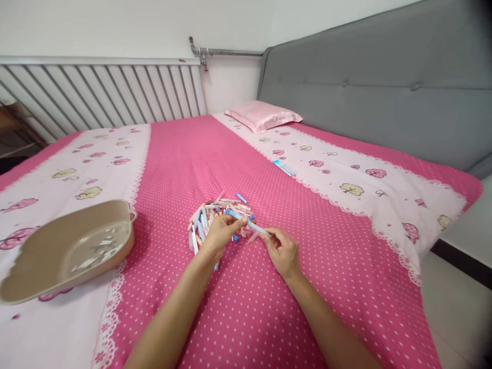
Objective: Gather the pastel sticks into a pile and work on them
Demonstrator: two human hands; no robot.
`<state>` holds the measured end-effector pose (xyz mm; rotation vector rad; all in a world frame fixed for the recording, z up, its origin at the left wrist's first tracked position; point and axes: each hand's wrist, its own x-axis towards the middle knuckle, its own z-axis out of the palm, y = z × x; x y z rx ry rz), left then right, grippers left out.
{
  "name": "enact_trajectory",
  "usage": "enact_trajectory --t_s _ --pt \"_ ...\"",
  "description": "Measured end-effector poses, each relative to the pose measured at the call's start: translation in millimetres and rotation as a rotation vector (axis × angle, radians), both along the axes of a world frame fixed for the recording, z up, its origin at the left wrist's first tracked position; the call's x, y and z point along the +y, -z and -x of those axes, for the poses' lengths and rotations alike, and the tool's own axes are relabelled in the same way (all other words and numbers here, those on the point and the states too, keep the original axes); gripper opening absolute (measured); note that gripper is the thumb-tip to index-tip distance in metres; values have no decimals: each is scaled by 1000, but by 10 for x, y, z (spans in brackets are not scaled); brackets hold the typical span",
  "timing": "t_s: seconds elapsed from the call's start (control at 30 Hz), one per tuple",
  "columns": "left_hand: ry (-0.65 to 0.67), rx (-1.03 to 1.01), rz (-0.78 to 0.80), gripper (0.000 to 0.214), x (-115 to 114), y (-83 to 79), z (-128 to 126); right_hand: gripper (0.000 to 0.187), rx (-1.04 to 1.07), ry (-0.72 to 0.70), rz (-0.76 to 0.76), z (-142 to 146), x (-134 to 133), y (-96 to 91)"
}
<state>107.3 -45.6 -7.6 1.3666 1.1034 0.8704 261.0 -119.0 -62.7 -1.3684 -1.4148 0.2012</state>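
A pale blue pen [258, 228] with a darker blue end is held between my two hands above the bed. My left hand [221, 234] pinches it near the blue end. The fingers of my right hand [283, 251] are closed on its other, paler end. Under and around my left hand lies a loose pile of pens and pen parts [200, 223] in pale blue, pink, peach and white. My left hand hides part of this pile.
To the left, a beige plastic basin [131, 225] holds several small white pieces. A few pale blue pens [283, 167] lie together beyond the pile. Farther back are a pink pillow [263, 116], a grey headboard [369, 77] and a white radiator [115, 95]. Pink dotted bedding [184, 148] covers the bed.
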Motion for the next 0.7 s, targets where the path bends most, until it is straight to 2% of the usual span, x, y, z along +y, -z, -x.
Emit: enact_trajectory --t_s 0.17,0.37,0.5,0.6,0.7 --pt "15 59 -61 37 -30 0 -25 18 -52 29 -36 -3 16 19" --pt "150 158 -183 35 -12 -97 25 19 -69 45 -46 -15 22 25" --pt "177 365 -312 23 85 -175 206 21 -28 65 -41 -14 22 20" --pt "229 566 -394 17 110 -169 285 22 -25 68 -34 -15 20 26" --pt "328 719 -439 27 71 -99 258 23 -22 74 -23 -20 21 35"
